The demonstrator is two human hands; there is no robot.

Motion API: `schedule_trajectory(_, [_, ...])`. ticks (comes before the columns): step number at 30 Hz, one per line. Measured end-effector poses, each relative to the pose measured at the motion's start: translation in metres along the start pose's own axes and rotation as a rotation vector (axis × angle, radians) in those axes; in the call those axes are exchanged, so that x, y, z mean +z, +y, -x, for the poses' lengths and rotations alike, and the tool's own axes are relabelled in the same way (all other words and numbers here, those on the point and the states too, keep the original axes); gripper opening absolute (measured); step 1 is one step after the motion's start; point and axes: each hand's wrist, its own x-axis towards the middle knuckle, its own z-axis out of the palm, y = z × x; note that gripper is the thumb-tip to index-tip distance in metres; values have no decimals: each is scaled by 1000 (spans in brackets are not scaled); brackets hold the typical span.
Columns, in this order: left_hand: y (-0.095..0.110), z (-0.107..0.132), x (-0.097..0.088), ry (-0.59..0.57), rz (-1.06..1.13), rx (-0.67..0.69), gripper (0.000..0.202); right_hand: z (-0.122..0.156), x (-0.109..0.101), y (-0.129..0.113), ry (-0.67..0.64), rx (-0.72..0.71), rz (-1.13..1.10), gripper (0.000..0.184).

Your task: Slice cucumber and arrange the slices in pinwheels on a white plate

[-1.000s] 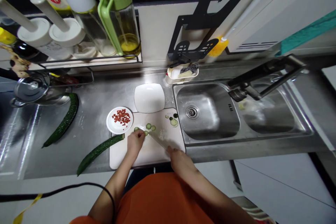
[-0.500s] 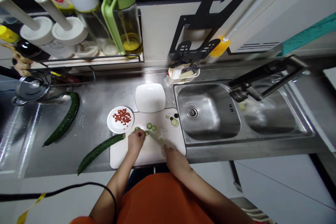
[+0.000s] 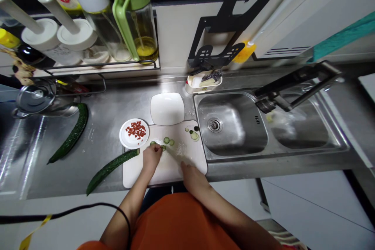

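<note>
My left hand (image 3: 151, 158) is closed over the cutting board (image 3: 134, 174), its fingertips pinched at a cucumber piece that they mostly cover. Just beside those fingertips lies a green cucumber slice (image 3: 163, 148). My right hand (image 3: 193, 177) is wrapped round the handle of a knife (image 3: 172, 157), whose pale blade points left toward my left fingertips and blends with the white board. More cucumber slices (image 3: 166, 140) lie beyond the blade, and several end pieces (image 3: 194, 136) sit at the board's far right corner. A whole cucumber (image 3: 113, 168) rests with its cut end on the board's left edge.
A small plate of chopped red bits (image 3: 125, 139) and a white square plate (image 3: 167, 109) stand behind the board. Another cucumber (image 3: 72, 136) lies farther left. The double sink (image 3: 234, 125) with its black faucet (image 3: 281, 90) is to the right. A condiment rack (image 3: 102, 68) overhangs the back left.
My right hand has shifted slightly left, toward my left hand. My left hand, the slices and the plates stay where they were.
</note>
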Motion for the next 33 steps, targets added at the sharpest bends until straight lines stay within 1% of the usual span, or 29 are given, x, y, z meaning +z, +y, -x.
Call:
schedule_trajectory(6, [1,0,0,0,1,3,14,6,-7,-3,-30,16,-6,49])
schedule_trajectory(11, [3,3,-2,1,7,19,14,12,-10,7,-71,47,-6,52])
schedule_trajectory(14, [3,5,-7,36,26,19,17,14,-7,12,-70,47,-11,54])
schedule_trajectory(18, [1,5,-20,117,33,22,20,14,-5,14,-63,52,3,55])
schedule_trajectory(21, [-1,3,-28,156,-2,5,18,13,-5,14,-57,50,-1,53])
schedule_trajectory(23, [-3,1,-30,182,-32,5,16,12,-3,16,-52,37,-9,53])
schedule_trajectory(29, [-4,1,-25,241,-188,90,16,8,1,19,-33,33,6,53])
schedule_trajectory(33, [-4,3,-23,275,-301,107,16,9,2,19,-19,19,21,52])
